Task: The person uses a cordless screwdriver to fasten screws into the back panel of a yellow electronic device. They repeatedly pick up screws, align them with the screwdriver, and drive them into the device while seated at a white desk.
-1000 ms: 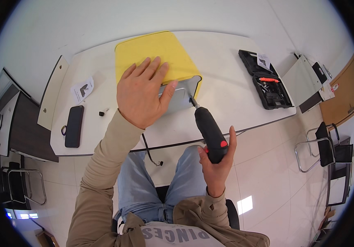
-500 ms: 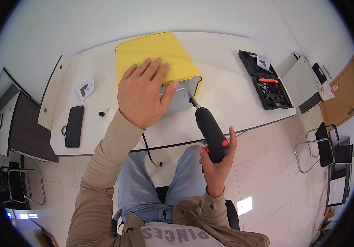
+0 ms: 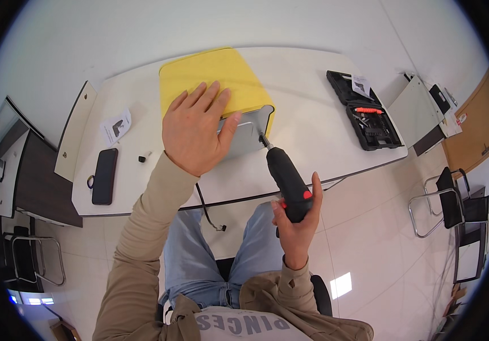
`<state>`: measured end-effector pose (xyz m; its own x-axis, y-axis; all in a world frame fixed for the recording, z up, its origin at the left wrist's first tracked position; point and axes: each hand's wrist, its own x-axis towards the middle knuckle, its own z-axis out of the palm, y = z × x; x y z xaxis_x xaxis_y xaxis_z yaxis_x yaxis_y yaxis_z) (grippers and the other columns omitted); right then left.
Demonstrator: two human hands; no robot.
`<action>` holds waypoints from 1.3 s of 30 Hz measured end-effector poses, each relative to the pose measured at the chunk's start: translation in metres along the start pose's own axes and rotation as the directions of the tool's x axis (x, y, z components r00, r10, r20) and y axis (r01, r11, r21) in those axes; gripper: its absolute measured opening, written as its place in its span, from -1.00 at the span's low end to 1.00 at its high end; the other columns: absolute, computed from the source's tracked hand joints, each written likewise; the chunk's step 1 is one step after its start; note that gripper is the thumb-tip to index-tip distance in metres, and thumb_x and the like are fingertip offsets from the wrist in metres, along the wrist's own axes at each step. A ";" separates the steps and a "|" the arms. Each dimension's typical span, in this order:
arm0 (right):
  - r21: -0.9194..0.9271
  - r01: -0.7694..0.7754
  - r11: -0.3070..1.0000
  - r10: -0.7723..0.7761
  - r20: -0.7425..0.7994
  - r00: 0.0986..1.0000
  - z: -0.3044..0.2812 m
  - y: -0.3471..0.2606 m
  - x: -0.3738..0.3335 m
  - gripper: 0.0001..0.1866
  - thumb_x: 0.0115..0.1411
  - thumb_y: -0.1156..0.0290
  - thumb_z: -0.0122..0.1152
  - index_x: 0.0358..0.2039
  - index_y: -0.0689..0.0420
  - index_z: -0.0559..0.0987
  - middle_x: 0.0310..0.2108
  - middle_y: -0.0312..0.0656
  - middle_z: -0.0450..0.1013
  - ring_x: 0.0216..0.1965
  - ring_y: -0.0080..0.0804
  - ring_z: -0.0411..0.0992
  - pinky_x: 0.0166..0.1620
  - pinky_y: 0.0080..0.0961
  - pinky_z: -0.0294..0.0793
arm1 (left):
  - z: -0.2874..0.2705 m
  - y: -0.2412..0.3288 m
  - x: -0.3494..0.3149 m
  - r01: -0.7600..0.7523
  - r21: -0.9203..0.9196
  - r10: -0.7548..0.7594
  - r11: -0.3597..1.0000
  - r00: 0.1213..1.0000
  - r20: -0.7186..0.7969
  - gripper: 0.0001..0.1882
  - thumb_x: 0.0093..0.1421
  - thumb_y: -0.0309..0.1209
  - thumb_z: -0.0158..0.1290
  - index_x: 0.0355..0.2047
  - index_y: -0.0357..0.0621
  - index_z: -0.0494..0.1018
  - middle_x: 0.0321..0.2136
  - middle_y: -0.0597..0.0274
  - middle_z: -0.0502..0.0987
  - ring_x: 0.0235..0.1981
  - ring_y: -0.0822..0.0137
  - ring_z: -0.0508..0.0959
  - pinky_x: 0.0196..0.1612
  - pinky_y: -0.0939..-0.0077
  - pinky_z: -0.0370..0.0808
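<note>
A yellow box-shaped case (image 3: 213,71) with a grey end panel (image 3: 240,146) facing me rests on the table. Across its top and front edge lies my left hand (image 3: 195,133), open, fingers stretched out and thumb down beside the panel. My right hand (image 3: 300,236) is wrapped round a black cordless screwdriver (image 3: 286,179) with red buttons. The screwdriver's bit reaches the right side of the panel, near a dark part (image 3: 264,139); whether it sits in a screw is too small to tell. A black cable (image 3: 203,204) hangs over the table's front edge below the case.
Left on the white table (image 3: 142,193) are a black phone (image 3: 104,177), a printed sheet (image 3: 116,127), a small black-and-white piece (image 3: 143,158) and a ring-shaped item (image 3: 90,181). An open black tool case (image 3: 372,128) with bits and an orange-red tool (image 3: 368,111) lies right.
The view has shifted slightly. My left hand stays flat on the case, and the screwdriver in my right hand keeps its bit at the panel's right side.
</note>
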<state>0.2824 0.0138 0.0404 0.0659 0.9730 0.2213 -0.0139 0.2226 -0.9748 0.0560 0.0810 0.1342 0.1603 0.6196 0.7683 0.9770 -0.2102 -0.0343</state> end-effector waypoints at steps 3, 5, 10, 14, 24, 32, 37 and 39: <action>-0.010 0.010 1.000 -0.010 0.009 1.000 -0.001 0.001 0.000 -0.01 0.06 0.70 0.36 0.44 0.15 0.03 -0.30 -0.23 0.45 -0.38 -0.55 0.48 -0.27 -0.57 0.52 | -0.003 0.001 0.000 0.017 -0.010 -0.017 1.000 1.000 0.010 -0.59 0.28 -0.19 0.06 -0.01 -0.23 0.55 0.01 -0.03 0.57 0.06 -0.05 0.55 0.13 0.10 0.43; -0.009 0.005 1.000 -0.005 0.010 1.000 -0.002 0.000 0.000 -0.02 0.07 0.69 0.36 0.44 0.16 0.03 -0.30 -0.23 0.46 -0.38 -0.55 0.48 -0.27 -0.57 0.52 | -0.003 0.003 0.001 0.021 -0.017 -0.021 1.000 1.000 0.018 -0.60 0.30 -0.21 0.04 0.01 -0.22 0.55 0.02 -0.02 0.58 0.07 -0.06 0.55 0.15 0.11 0.43; -0.011 0.015 1.000 -0.014 0.020 1.000 -0.004 -0.001 -0.001 -0.02 0.08 0.69 0.36 0.43 0.18 0.03 -0.30 -0.22 0.46 -0.38 -0.55 0.49 -0.27 -0.57 0.52 | -0.004 0.001 0.000 0.032 0.000 -0.032 0.999 0.999 0.012 -0.60 0.29 -0.22 0.05 0.01 -0.20 0.55 0.03 0.00 0.57 0.08 -0.04 0.54 0.15 0.12 0.43; 0.009 0.017 1.000 -0.017 0.006 1.000 -0.006 -0.001 -0.002 -0.04 0.09 0.69 0.34 0.43 0.19 0.02 -0.33 -0.21 0.48 -0.40 -0.56 0.49 -0.28 -0.57 0.52 | -0.002 -0.006 -0.001 0.045 0.003 -0.045 0.999 0.999 0.008 -0.60 0.29 -0.22 0.06 0.03 -0.20 0.54 0.05 0.01 0.56 0.10 -0.02 0.54 0.15 0.14 0.42; 0.059 0.006 0.998 -0.004 -0.026 1.000 -0.011 0.001 -0.005 -0.07 0.10 0.69 0.32 0.42 0.20 0.03 -0.39 -0.21 0.52 -0.41 -0.57 0.49 -0.30 -0.59 0.51 | -0.002 -0.010 -0.002 0.028 0.020 -0.028 0.999 1.000 -0.006 -0.55 0.23 -0.17 0.13 0.02 -0.20 0.53 0.05 0.02 0.56 0.09 0.02 0.54 0.14 0.13 0.42; 0.087 -0.007 0.996 0.010 -0.039 0.999 -0.021 0.002 -0.007 -0.07 0.10 0.71 0.31 0.41 0.20 0.04 -0.41 -0.23 0.52 -0.42 -0.59 0.47 -0.30 -0.60 0.50 | 0.006 0.009 -0.010 -0.194 0.060 0.202 0.979 0.957 -0.206 -0.63 -0.01 -0.34 0.32 -0.14 0.03 0.58 -0.07 0.36 0.56 0.01 0.23 0.50 0.10 0.16 0.26; 0.094 -0.027 0.995 0.033 -0.054 0.998 -0.026 0.001 -0.010 -0.07 0.09 0.70 0.32 0.41 0.19 0.04 -0.42 -0.24 0.51 -0.42 -0.59 0.46 -0.30 -0.60 0.50 | 0.036 0.026 -0.015 -0.307 0.069 0.314 0.949 0.942 -0.119 -0.74 -0.09 -0.42 0.32 -0.34 0.12 0.57 -0.27 0.52 0.48 -0.07 0.34 0.45 -0.01 0.26 0.16; 0.090 -0.021 0.996 0.026 -0.059 0.998 -0.029 0.002 -0.012 -0.06 0.09 0.70 0.33 0.41 0.20 0.04 -0.42 -0.24 0.51 -0.42 -0.59 0.46 -0.30 -0.60 0.49 | 0.044 0.026 -0.012 -0.303 0.101 0.313 0.948 0.943 -0.116 -0.76 -0.10 -0.43 0.32 -0.38 0.11 0.56 -0.30 0.51 0.47 -0.07 0.34 0.45 0.01 0.25 0.15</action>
<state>0.3108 0.0008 0.0350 0.1239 0.9733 0.1934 -0.1048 0.2066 -0.9728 0.0856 0.1015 0.0959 0.4409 0.4302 0.7877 0.8916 -0.3107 -0.3293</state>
